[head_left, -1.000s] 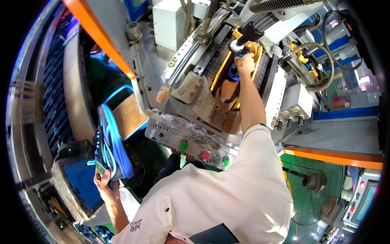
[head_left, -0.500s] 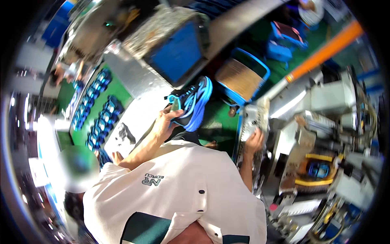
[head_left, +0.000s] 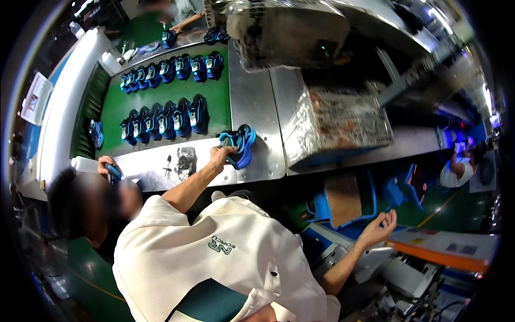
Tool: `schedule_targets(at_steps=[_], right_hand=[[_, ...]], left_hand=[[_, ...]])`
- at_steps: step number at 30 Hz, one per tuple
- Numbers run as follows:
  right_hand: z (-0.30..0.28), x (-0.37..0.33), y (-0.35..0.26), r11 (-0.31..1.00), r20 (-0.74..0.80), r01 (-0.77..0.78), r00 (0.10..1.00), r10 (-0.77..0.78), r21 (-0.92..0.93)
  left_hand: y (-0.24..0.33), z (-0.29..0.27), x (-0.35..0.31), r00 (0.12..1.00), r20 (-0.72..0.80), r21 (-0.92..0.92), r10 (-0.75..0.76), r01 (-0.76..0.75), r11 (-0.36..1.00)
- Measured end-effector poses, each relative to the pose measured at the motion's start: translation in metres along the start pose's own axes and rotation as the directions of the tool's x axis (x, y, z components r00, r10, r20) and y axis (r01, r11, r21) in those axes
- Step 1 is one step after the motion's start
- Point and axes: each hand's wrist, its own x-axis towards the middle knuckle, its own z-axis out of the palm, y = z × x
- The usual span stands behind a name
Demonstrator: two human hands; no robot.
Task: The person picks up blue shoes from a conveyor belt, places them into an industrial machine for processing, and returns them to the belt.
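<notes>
A black and blue sneaker (head_left: 244, 149) is held by its heel end in my left hand (head_left: 218, 156), whose fingers are closed round the collar. The shoe is over the metal tabletop (head_left: 255, 104), near its front edge; I cannot tell whether it touches. Off to the right, my right hand (head_left: 379, 228) is raised with its fingers loosely curled and apart, and nothing shows in it. Similar sneakers (head_left: 181, 115) stand in two rows on the green conveyor belt (head_left: 174, 92), beyond my left forearm.
A plastic-wrapped machine (head_left: 343, 121) stands on the bench right of the shoe. A dark block (head_left: 186, 162) lies on the white ledge. A co-worker (head_left: 88, 206) is close at my left; another person's arm (head_left: 188, 21) reaches in at the far end. A blue-framed chair (head_left: 346, 198) stands near my right hand.
My view has turned left toward the belt. The sneaker, still in my left hand, has moved from above the floor to over the metal tabletop. My right hand has left the machine's edge.
</notes>
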Motion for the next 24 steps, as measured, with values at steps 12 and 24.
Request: schedule_targets(at_steps=[12, 24], right_hand=[[0.213, 0.133, -0.078, 0.895, 0.44, 0.227, 0.897, -0.039, -0.383], [0.148, 0.153, -0.198, 0.867, 0.258, 0.255, 0.885, -0.388, 0.428]], left_hand=[[0.231, -0.02, 0.32, 0.893, -0.171, 0.114, 0.416, -0.402, 0.909], [0.34, 0.049, -0.104, -0.075, 0.125, 0.281, 0.989, -0.954, -0.108]])
